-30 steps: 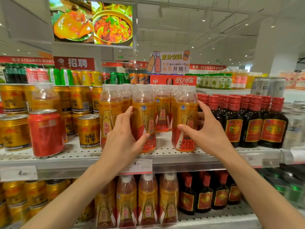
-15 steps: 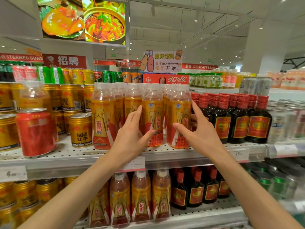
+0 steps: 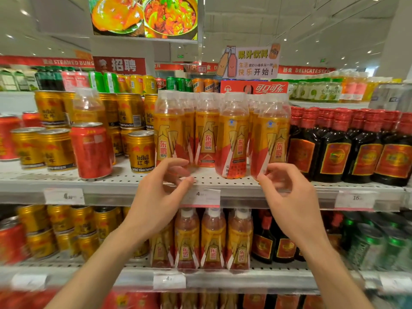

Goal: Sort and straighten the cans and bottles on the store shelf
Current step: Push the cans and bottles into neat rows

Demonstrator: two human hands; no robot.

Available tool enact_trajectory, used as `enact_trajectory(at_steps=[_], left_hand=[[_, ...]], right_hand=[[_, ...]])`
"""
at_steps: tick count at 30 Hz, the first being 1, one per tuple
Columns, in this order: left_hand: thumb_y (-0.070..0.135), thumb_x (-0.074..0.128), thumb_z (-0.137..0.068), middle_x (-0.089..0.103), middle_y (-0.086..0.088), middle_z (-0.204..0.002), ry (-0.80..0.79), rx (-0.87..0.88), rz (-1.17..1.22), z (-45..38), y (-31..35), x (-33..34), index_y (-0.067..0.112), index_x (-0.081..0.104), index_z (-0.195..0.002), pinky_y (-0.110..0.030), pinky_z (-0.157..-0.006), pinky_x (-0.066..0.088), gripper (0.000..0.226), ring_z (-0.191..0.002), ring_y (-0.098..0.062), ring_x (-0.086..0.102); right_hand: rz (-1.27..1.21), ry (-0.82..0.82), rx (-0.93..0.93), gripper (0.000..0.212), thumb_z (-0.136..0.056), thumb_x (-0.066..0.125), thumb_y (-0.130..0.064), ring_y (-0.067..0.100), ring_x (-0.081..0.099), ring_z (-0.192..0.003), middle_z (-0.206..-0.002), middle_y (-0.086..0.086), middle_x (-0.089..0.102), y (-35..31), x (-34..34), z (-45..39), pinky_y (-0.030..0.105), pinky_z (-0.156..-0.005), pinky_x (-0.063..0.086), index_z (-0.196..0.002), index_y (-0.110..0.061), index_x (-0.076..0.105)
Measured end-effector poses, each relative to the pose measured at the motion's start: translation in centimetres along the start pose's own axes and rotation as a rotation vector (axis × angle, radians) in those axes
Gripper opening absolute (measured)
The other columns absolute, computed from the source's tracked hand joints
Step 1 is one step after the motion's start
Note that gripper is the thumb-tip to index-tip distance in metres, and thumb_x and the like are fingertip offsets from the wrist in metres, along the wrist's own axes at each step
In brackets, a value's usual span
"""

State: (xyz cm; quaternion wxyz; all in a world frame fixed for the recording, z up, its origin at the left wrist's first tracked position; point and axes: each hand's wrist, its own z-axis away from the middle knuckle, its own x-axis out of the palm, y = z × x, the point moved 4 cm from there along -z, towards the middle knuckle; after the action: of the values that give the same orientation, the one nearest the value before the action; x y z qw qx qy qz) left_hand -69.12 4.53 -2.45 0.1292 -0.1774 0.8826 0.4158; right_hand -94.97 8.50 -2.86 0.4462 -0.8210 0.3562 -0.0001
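Orange-and-red labelled drink bottles stand in rows on the middle shelf (image 3: 124, 181). The front bottles are the left one (image 3: 168, 139), a second (image 3: 207, 139), a third (image 3: 233, 143) and the right one (image 3: 270, 141); the third and the right one stand slightly further forward. My left hand (image 3: 160, 195) hovers at the shelf edge below the left bottle, fingers loosely curled, holding nothing. My right hand (image 3: 287, 197) is at the base of the right bottle, fingers loosely curled, its fingertips close to the label. Motion blur hides whether they touch.
Gold cans (image 3: 141, 150) and a red can (image 3: 91, 150) fill the shelf to the left. Dark bottles with red caps (image 3: 334, 150) stand to the right. The lower shelf (image 3: 223, 278) holds more of the same bottles and cans. Price tags (image 3: 201, 196) line the shelf edges.
Both hands have come off the sides of the orange bottles and dropped back to the shelf edge, fingers now loosely curled. The view has shifted right.
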Motion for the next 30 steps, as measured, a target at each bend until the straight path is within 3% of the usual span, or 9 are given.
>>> enact_trajectory(at_steps=[4, 8, 11, 15, 17, 20, 22, 26, 30], left_hand=[[0.027, 0.068, -0.093, 0.07, 0.016, -0.095, 0.011, -0.069, 0.123, 2.2, -1.8, -2.5, 0.036, 0.063, -0.11, -0.025, -0.072, 0.056, 0.02, -0.086, -0.007, 0.068], [0.028, 0.067, -0.094, 0.071, 0.012, -0.093, 0.021, -0.085, 0.191, 3.3, -4.2, -5.6, 0.035, 0.063, -0.114, -0.035, -0.078, 0.059, 0.022, -0.084, -0.013, 0.069], [0.029, 0.067, -0.093, 0.071, 0.012, -0.093, 0.015, -0.074, 0.206, 3.4, -6.1, -8.8, 0.037, 0.063, -0.112, -0.033, -0.08, 0.058, 0.021, -0.087, -0.012, 0.068], [0.03, 0.068, -0.093, 0.07, 0.017, -0.093, -0.002, -0.04, 0.188, 2.6, -8.4, -13.6, 0.038, 0.063, -0.11, -0.02, -0.076, 0.053, 0.02, -0.087, -0.007, 0.067], [0.029, 0.069, -0.092, 0.069, 0.02, -0.092, 0.007, -0.014, 0.166, 1.8, -9.1, -15.8, 0.037, 0.062, -0.108, -0.014, -0.073, 0.05, 0.018, -0.087, -0.004, 0.066], [0.03, 0.069, -0.091, 0.069, 0.018, -0.09, 0.024, 0.023, 0.102, 0.1, -9.9, -18.2, 0.034, 0.061, -0.109, -0.013, -0.068, 0.05, 0.02, -0.086, -0.002, 0.065], [0.031, 0.07, -0.09, 0.067, 0.017, -0.096, 0.06, 0.045, 0.047, -1.2, -10.4, -19.4, 0.032, 0.058, -0.114, -0.012, -0.065, 0.052, 0.026, -0.089, 0.002, 0.063], [0.04, 0.073, -0.087, 0.057, 0.008, -0.112, 0.087, 0.076, -0.09, -3.7, -10.8, -20.3, 0.03, 0.046, -0.132, -0.022, -0.072, 0.058, 0.053, -0.091, 0.0, 0.061], [0.049, 0.07, -0.085, 0.051, 0.003, -0.128, 0.041, 0.111, -0.174, -5.2, -10.4, -19.7, 0.029, 0.035, -0.145, -0.039, -0.085, 0.059, 0.072, -0.101, -0.012, 0.061]], right_hand=[[-0.076, -0.095, 0.097, 0.015, -0.093, 0.069, -0.034, 0.003, 0.066, -0.084, -0.094, -0.01, 0.069, -0.8, 2.7, 3.0, 0.024, -0.074, 0.059, -0.107, -0.038, 0.065], [-0.126, -0.081, 0.173, 0.007, -0.092, 0.071, -0.031, 0.011, 0.071, -0.083, -0.088, -0.006, 0.074, -2.1, 5.8, 5.6, 0.037, -0.08, 0.061, -0.098, -0.034, 0.07], [-0.135, -0.042, 0.185, 0.005, -0.092, 0.071, -0.028, 0.014, 0.073, -0.081, -0.085, -0.006, 0.075, -4.0, 8.5, 7.2, 0.036, -0.078, 0.062, -0.095, -0.033, 0.072], [-0.077, -0.022, 0.16, 0.005, -0.092, 0.07, -0.031, 0.006, 0.071, -0.083, -0.087, -0.012, 0.075, -7.1, 12.4, 8.1, 0.035, -0.081, 0.06, -0.097, -0.034, 0.071], [-0.028, -0.029, 0.128, 0.005, -0.093, 0.069, -0.033, 0.003, 0.069, -0.083, -0.089, -0.011, 0.075, -8.9, 14.1, 7.7, 0.031, -0.081, 0.059, -0.098, -0.035, 0.071], [0.068, -0.059, 0.042, 0.005, -0.095, 0.067, -0.031, -0.005, 0.064, -0.084, -0.089, -0.014, 0.072, -12.0, 16.2, 6.3, 0.01, -0.072, 0.05, -0.098, -0.034, 0.07], [0.161, -0.078, -0.021, 0.005, -0.095, 0.066, -0.032, -0.006, 0.063, -0.083, -0.089, -0.016, 0.07, -14.0, 17.5, 4.9, 0.006, -0.068, 0.046, -0.099, -0.031, 0.07], [0.414, -0.123, -0.196, 0.01, -0.097, 0.064, -0.032, -0.001, 0.061, -0.079, -0.089, -0.015, 0.067, -17.2, 20.1, 1.6, 0.011, -0.068, 0.047, -0.104, -0.025, 0.067], [0.617, -0.161, -0.316, 0.015, -0.098, 0.061, -0.033, 0.01, 0.063, -0.084, -0.093, -0.01, 0.065, -18.1, 21.6, -0.7, 0.028, -0.076, 0.056, -0.107, -0.022, 0.065]])
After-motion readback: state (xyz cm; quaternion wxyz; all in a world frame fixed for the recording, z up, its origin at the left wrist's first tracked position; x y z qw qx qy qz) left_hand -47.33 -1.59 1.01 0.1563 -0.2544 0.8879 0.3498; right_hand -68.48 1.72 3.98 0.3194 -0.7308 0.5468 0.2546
